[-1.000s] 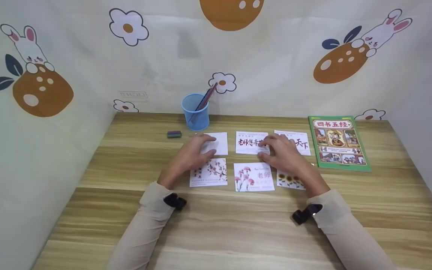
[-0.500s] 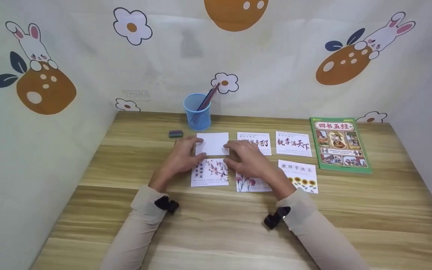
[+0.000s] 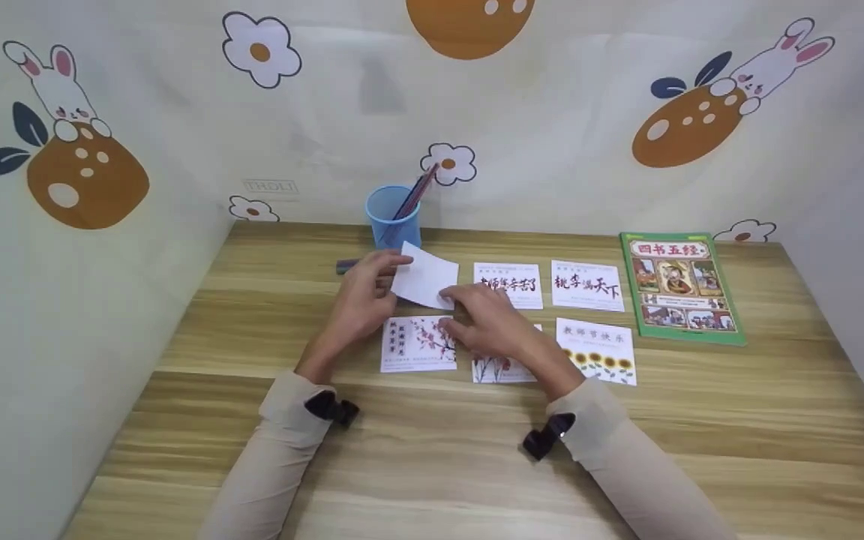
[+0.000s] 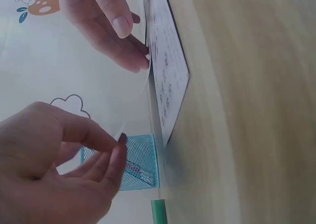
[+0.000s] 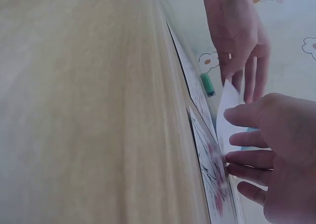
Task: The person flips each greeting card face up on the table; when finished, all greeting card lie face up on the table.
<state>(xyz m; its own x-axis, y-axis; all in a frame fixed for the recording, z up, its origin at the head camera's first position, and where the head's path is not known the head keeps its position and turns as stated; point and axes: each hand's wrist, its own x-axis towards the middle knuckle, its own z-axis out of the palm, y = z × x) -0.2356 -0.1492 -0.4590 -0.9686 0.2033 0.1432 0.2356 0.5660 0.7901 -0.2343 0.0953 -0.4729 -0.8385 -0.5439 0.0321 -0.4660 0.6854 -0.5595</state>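
Note:
A blank white card (image 3: 423, 279) is tilted up off the table in the back row, its left side raised. My left hand (image 3: 363, 300) pinches its left edge between thumb and fingers, as the left wrist view also shows. At the card's lower right corner is my right hand (image 3: 490, 321), its fingers (image 5: 249, 159) loosely extended and near or touching the card. In front lies a blossom card (image 3: 418, 349). Under the right hand, a carnation card (image 3: 505, 370) is partly covered. Two cards with red lettering, one nearer (image 3: 511, 274) and one farther right (image 3: 588, 286), lie flat.
A sunflower card (image 3: 597, 351) lies front right. The green-edged book (image 3: 681, 289) stands out farther right on the table (image 3: 432, 457). Behind the raised card is a blue mesh cup (image 3: 385, 217) holding pencils. A small dark green block (image 3: 345, 266) is partly hidden by the left hand.
My right hand has moved left from the lettered cards to the blank card. That card, flat half a second ago, is now lifted at its left side by my left hand.

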